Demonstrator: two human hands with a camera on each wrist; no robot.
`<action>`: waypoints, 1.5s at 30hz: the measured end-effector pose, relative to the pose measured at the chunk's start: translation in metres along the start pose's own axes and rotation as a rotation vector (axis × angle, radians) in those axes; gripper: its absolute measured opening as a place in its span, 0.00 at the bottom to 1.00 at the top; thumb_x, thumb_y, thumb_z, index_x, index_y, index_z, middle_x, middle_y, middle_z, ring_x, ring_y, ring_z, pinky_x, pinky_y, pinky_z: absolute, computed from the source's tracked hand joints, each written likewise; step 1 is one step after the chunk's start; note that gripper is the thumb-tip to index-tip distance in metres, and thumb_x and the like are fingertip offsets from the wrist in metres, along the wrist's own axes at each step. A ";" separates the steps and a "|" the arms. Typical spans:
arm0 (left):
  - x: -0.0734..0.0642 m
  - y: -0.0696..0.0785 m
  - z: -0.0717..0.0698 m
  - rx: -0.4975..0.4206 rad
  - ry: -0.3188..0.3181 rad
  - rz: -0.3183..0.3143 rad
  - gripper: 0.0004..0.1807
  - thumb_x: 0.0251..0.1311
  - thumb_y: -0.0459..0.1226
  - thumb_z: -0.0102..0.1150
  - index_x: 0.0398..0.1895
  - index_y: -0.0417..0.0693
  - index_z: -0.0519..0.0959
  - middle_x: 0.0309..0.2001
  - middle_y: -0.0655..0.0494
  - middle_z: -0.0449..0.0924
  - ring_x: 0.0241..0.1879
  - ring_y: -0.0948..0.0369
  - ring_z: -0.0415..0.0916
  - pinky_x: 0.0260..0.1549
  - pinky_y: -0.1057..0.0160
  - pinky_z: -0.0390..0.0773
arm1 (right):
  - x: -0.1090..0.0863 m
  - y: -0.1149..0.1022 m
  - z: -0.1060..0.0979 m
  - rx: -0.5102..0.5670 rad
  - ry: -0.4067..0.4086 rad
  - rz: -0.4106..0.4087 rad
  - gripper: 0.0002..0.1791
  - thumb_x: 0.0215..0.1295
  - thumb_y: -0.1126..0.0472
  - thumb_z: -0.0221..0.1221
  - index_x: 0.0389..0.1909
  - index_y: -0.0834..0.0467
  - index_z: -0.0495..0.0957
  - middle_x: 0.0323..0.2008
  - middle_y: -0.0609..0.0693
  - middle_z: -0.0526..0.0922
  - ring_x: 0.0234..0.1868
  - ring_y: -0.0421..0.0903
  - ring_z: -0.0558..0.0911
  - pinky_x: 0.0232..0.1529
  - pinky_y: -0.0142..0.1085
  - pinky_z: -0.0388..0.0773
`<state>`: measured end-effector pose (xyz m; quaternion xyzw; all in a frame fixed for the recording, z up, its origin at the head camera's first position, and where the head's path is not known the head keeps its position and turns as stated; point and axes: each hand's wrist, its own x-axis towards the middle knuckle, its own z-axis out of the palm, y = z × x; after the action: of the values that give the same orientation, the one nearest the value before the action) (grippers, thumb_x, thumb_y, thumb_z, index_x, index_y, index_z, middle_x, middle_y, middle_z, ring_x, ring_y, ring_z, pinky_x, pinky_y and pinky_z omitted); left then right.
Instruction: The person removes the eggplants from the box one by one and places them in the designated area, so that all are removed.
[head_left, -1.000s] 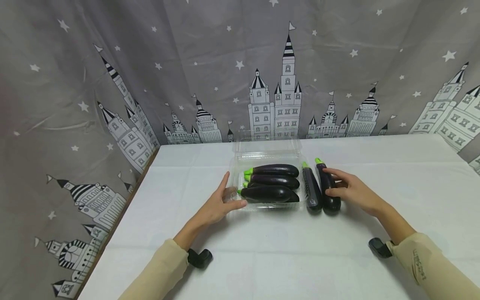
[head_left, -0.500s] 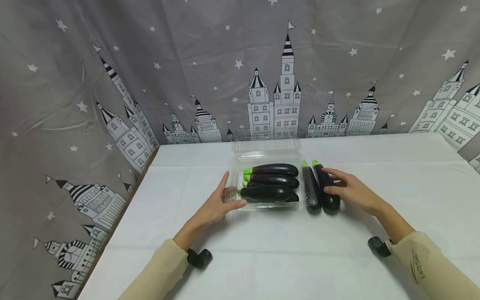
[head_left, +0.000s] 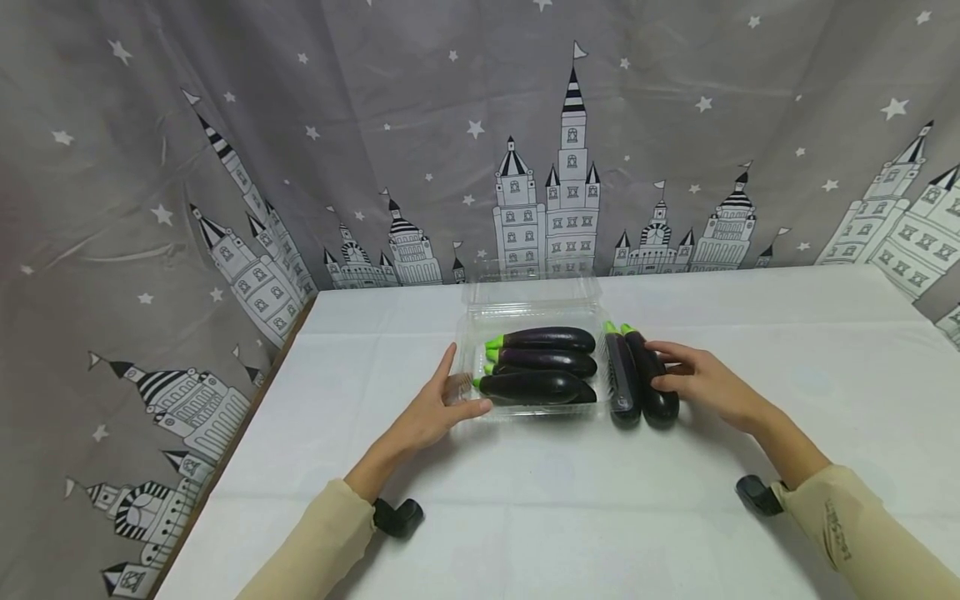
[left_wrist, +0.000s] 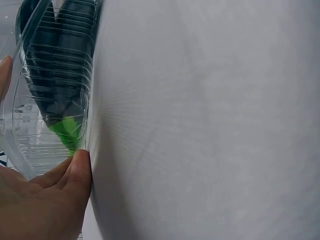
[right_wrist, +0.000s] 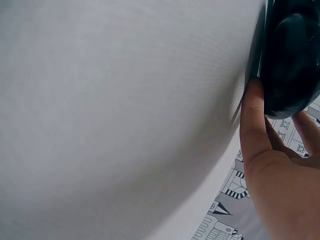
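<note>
A clear plastic clamshell box (head_left: 542,410) lies with its lid raised at the back, several dark eggplants (head_left: 536,387) with green stems inside. My left hand (head_left: 427,417) spreads its fingers around the box's left end, thumb at the front corner; the left wrist view shows fingertips against the ribbed wall. Right of the box, two eggplants lie on the table side by side: an inner one (head_left: 624,379) close to the wall and an outer one (head_left: 654,390). My right hand (head_left: 708,385) touches the outer one's right side with fingers and thumb; its other fingers are partly hidden.
A white cloth (head_left: 562,517) covers the table. Behind it hangs a grey curtain (head_left: 427,108) printed with castles and stars, and its left side runs along the table's left edge (head_left: 255,400).
The outer eggplant's stem end has swung left toward the inner eggplant, narrowing the gap between them. My right hand stays against it, and my left hand stays at the box.
</note>
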<state>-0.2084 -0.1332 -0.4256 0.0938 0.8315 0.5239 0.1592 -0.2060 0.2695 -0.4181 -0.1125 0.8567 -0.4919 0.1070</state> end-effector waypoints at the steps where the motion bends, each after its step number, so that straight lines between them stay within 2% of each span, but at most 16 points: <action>1: 0.000 0.000 0.000 0.000 -0.001 0.000 0.62 0.56 0.52 0.70 0.80 0.60 0.33 0.72 0.41 0.61 0.69 0.42 0.60 0.62 0.40 0.64 | 0.000 0.000 0.000 -0.002 -0.001 0.002 0.36 0.67 0.59 0.59 0.73 0.66 0.60 0.63 0.71 0.70 0.60 0.64 0.74 0.54 0.50 0.72; 9: 0.000 -0.001 0.000 0.009 0.000 0.000 0.61 0.56 0.53 0.69 0.80 0.61 0.33 0.72 0.42 0.61 0.69 0.42 0.60 0.62 0.40 0.63 | 0.001 -0.001 0.001 -0.004 -0.003 0.012 0.39 0.65 0.57 0.63 0.72 0.68 0.59 0.61 0.70 0.72 0.62 0.65 0.72 0.58 0.56 0.68; 16: 0.000 -0.001 0.000 0.006 -0.003 0.002 0.62 0.56 0.53 0.69 0.80 0.60 0.33 0.72 0.42 0.61 0.69 0.42 0.60 0.62 0.40 0.63 | 0.001 0.000 0.001 -0.039 0.008 0.024 0.36 0.66 0.56 0.62 0.70 0.67 0.63 0.57 0.68 0.76 0.58 0.62 0.75 0.56 0.54 0.69; 26: 0.000 -0.001 0.000 0.003 -0.005 0.003 0.62 0.57 0.53 0.69 0.80 0.60 0.32 0.72 0.42 0.61 0.70 0.42 0.59 0.63 0.40 0.62 | -0.004 0.000 -0.001 -0.013 -0.015 -0.001 0.33 0.70 0.58 0.59 0.70 0.68 0.62 0.61 0.69 0.72 0.61 0.64 0.73 0.58 0.54 0.68; 45: 0.000 -0.003 -0.001 0.003 -0.005 -0.001 0.61 0.57 0.53 0.69 0.80 0.61 0.33 0.72 0.42 0.61 0.69 0.42 0.60 0.63 0.41 0.62 | -0.004 0.001 0.001 -0.054 -0.005 0.007 0.33 0.69 0.56 0.60 0.70 0.67 0.63 0.58 0.68 0.75 0.59 0.63 0.75 0.57 0.55 0.68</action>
<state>-0.2091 -0.1351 -0.4277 0.0948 0.8319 0.5224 0.1615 -0.2017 0.2705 -0.4191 -0.1134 0.8697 -0.4681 0.1078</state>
